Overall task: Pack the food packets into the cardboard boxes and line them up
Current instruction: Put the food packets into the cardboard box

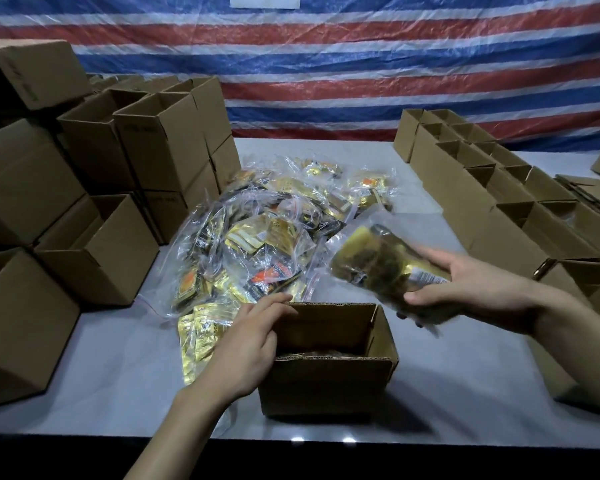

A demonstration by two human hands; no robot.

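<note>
An open cardboard box [326, 386] stands on the white table near the front edge, with something brownish low inside it. My left hand [253, 344] rests on the box's left rim, its fingers lying along the far left corner. My right hand [478, 289] grips a clear bag of gold food packets [378, 265], tilted and held above and to the right of the box. Behind the box lies a heap of bagged gold and black food packets [267, 233]. A few gold packets [201, 337] lie flat left of the box.
Stacked open cardboard boxes [94, 209] crowd the table's left side. Rows of open boxes [506, 188] line the right side. A striped red, white and blue tarp [361, 74] hangs behind. The table's dark front edge [291, 452] runs below the box.
</note>
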